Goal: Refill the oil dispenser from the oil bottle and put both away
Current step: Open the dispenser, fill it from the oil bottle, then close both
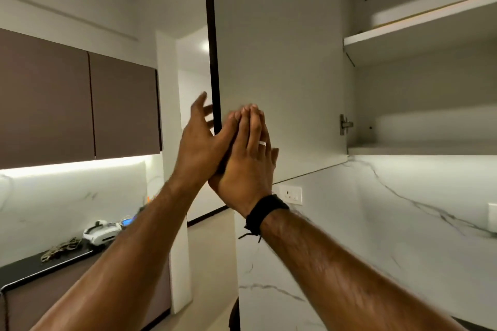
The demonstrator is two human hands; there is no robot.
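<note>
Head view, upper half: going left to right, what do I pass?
Brown wall cabinets → left hand at the open door's edge → right hand flat on the door → hinge → cabinet shelves. No bottle or dispenser in view.

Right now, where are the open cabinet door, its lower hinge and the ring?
cabinet door (279, 48), head view, bare inner face.
lower hinge (345, 124), head view, metal arm.
ring (262, 143), head view, band on right hand's finger.
</note>
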